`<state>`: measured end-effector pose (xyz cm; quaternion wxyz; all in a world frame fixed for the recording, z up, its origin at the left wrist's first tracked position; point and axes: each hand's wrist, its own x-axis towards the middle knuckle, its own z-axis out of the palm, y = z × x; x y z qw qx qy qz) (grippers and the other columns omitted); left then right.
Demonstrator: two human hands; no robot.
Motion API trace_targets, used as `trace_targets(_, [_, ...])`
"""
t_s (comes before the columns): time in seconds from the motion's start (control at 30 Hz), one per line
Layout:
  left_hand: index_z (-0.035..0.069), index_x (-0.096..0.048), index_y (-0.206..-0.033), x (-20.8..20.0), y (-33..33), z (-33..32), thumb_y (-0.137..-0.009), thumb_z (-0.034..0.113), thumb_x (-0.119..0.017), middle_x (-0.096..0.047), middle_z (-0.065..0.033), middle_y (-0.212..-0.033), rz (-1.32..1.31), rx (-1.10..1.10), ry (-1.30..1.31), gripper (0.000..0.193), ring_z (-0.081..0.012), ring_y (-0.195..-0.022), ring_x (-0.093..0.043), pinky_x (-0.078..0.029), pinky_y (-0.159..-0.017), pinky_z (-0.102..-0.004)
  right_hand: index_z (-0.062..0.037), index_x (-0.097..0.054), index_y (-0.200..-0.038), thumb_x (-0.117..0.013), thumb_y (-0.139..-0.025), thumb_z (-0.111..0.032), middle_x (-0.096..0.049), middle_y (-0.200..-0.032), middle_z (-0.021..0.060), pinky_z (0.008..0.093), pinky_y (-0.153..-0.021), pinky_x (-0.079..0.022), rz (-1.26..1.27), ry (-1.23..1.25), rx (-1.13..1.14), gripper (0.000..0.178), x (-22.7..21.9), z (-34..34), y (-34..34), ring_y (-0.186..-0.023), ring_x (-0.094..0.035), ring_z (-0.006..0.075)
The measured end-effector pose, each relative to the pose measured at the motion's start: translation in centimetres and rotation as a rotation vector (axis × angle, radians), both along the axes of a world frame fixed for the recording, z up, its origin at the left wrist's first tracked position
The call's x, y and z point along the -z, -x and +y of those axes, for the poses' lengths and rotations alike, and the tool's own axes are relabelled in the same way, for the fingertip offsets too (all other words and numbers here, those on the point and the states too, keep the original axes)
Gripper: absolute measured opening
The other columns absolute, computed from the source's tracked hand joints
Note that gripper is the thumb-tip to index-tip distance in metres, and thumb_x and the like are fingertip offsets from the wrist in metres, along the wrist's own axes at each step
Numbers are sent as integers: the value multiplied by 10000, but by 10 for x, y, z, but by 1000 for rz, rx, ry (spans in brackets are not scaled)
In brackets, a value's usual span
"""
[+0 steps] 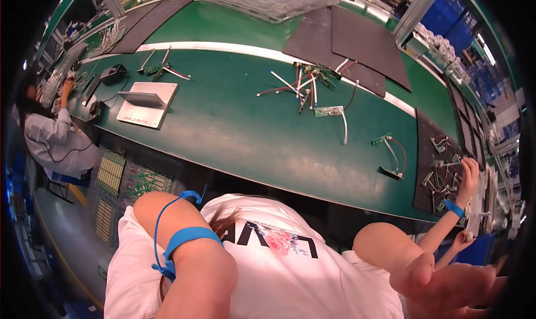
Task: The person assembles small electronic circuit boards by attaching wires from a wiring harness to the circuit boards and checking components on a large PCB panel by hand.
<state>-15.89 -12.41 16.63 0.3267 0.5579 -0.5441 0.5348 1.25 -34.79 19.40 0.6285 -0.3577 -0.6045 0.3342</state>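
Both my arms are bent back, with the hands close below the view. My left hand (pixel 204 277) shows only its heel and wrist, inside a blue wrist strap (pixel 192 236) with a thin cord; its fingers are out of frame. At the lower right, my right hand (pixel 449 282) looms large and blurred, its fingertips hidden. Neither hand touches the green workbench (pixel 245 132). Nearest to the right hand on the bench is a small circuit board with wires (pixel 391 174). Farther off, a wired circuit board (pixel 328 112) lies beside a wired board pile (pixel 315 76).
Another person's hand (pixel 469 176) reaches over wired boards on a dark mat (pixel 424 151); their other hand (pixel 463 241) holds something small and whitish. A metal fixture (pixel 146 115) stands left. Clear trays (pixel 268 0) are stacked behind. A co-worker (pixel 56 134) sits far left.
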Motion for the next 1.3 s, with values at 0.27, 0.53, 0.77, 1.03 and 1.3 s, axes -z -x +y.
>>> trace_targets(0.27, [122,-274,-1414,29,-69,28,-913,388,-458,-184,-163,-1500,-110,-261,511,596,-331,-1378,-165,-105,-1094,-554,-57,-227,-1436,-556,-847,-428,-173,-1496,168,489,-1073,-222,-259,-102,441,770,78,140,-98,-1390,-166,318])
trace_targets(0.53, [14,-255,-1389,124,-22,95,-790,-21,-510,-239,-241,-1468,686,-1095,810,652,-328,-1379,-232,-130,-1128,-446,-244,-317,-1424,-574,-828,-477,-247,-1471,181,623,-1050,-147,-1297,541,839,690,218,239,-131,-1367,-147,439])
trace_targets(0.77, [0,-404,-1287,163,38,104,-776,-71,-519,-409,-171,-1380,838,-1484,993,529,-304,-1326,-340,-236,-1099,-389,-241,-352,-1408,-550,-862,-335,-231,-1498,108,609,-1061,-122,-1308,616,1011,588,233,241,-175,-1378,-153,402])
trace_targets(1.03, [24,-356,-1310,293,152,120,-776,164,-643,-272,-215,-1432,1014,-2316,1272,622,-392,-1356,-208,-195,-1085,-517,-187,-456,-1335,-653,-749,-325,-307,-1422,197,606,-1014,-186,-1409,102,1222,634,218,245,-144,-1312,-214,457])
trace_targets(1.3, [11,-297,-1361,395,269,136,-807,346,-663,-164,-274,-1460,1365,-2554,2003,744,-423,-1373,-115,-159,-1059,-607,45,-441,-1204,-610,-818,-159,-363,-1327,232,528,-1039,-210,-1241,-96,1145,468,236,270,-79,-1296,-242,403])
